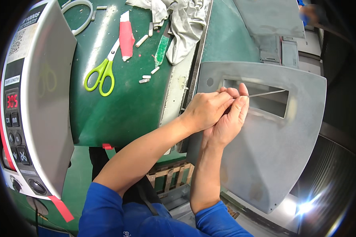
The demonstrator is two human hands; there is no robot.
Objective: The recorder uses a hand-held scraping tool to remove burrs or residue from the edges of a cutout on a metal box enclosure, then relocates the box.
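A grey panel (261,154) with a rectangular cutout (287,106) lies on my right. Over the left part of that opening my hands are closed together. From between the fingertips a thin metal rod-like tool (267,93) points right, its tip near the cutout's upper right corner. My right hand (230,123) grips it with thumb and fingers. Pressed against the right one, my left hand (208,110) is curled, its fingertips at the tool's hidden near end. How much of the tool each hand holds is partly covered by the fingers.
On the green table (122,114) lie green-handled scissors (103,75), a red-wrapped blade (125,38), a green-handled knife (161,50), white sticks (141,41) and a grey cloth (188,29). A tape dispenser (47,98) stands at left. Another person's blue sleeve (303,17) shows far right.
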